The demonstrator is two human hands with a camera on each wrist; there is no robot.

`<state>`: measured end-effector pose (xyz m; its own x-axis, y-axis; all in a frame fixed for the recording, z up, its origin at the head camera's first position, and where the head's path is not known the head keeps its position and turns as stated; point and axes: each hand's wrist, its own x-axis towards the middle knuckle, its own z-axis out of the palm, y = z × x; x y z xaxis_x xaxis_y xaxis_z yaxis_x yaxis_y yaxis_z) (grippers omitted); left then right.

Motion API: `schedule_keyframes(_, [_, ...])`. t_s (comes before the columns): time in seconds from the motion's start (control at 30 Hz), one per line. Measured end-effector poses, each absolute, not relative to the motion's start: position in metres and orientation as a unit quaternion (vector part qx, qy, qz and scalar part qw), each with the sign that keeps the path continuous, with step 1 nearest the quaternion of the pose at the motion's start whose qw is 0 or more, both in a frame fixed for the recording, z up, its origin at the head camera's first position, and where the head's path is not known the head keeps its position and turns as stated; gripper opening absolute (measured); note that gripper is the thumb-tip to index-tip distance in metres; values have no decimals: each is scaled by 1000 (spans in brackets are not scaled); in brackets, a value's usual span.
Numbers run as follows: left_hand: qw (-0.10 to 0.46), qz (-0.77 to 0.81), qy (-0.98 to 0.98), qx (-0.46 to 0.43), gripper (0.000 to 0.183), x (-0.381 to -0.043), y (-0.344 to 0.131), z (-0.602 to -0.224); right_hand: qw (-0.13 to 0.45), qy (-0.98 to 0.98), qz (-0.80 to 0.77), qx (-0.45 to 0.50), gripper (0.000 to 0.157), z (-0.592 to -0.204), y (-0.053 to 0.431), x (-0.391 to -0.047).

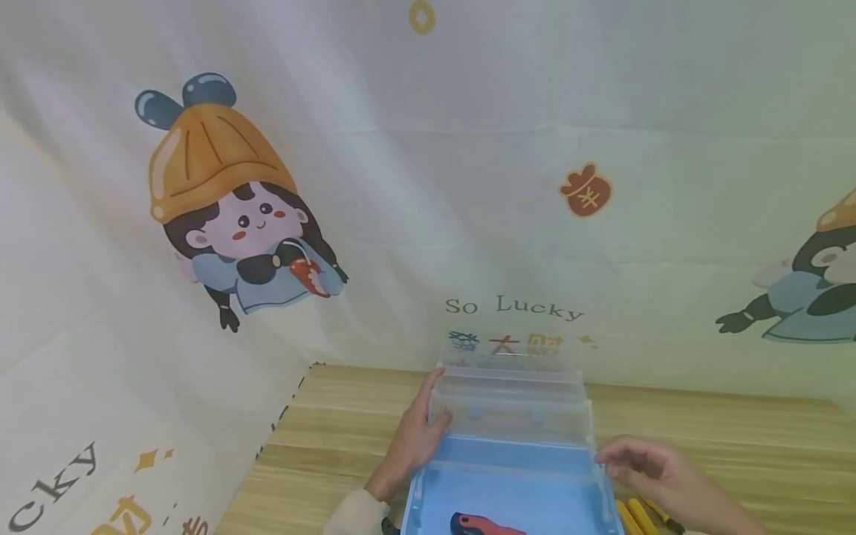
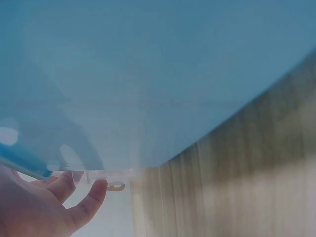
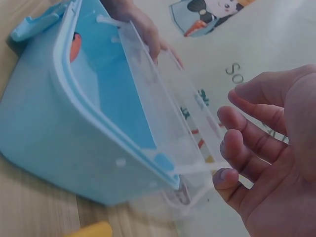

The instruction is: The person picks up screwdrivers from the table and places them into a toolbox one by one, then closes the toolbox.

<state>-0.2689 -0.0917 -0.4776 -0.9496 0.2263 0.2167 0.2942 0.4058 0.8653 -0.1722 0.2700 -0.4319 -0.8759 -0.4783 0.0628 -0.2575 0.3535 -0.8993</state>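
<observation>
A light blue plastic storage box [image 1: 515, 494] stands on the table with its clear hinged lid [image 1: 515, 416] swung up and back. At the lid's left edge, my left hand [image 1: 416, 438] grips it, thumb on the near face and fingers round the outer side. My right hand [image 3: 266, 148] is beside the lid's right edge, fingers loosely bent and nothing held. Inside the box lies a red and black tool [image 1: 487, 524], partly cut off by the head view's lower edge. The left wrist view is mostly filled by the box's blue wall [image 2: 148, 74].
Yellow-handled tools [image 1: 638, 516] lie on the wooden table [image 1: 735, 431], right of the box, partly under my right hand. Behind the table hangs a pale printed cloth [image 1: 468, 186], close behind the raised lid. A blue latch [image 3: 37, 24] sticks out from the box's front.
</observation>
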Motion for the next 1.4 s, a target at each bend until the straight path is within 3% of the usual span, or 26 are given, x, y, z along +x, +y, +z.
schedule_keyframes(0.53, [27, -524, -837, -158, 67, -270, -92, -476, -7, 846, -491, -206, 20, -453, 306, -182])
schedule_keyframes(1.4, [25, -526, -836, -157, 68, -269, -92, -476, 34, 894, -446, -35, 40, -476, 334, -186])
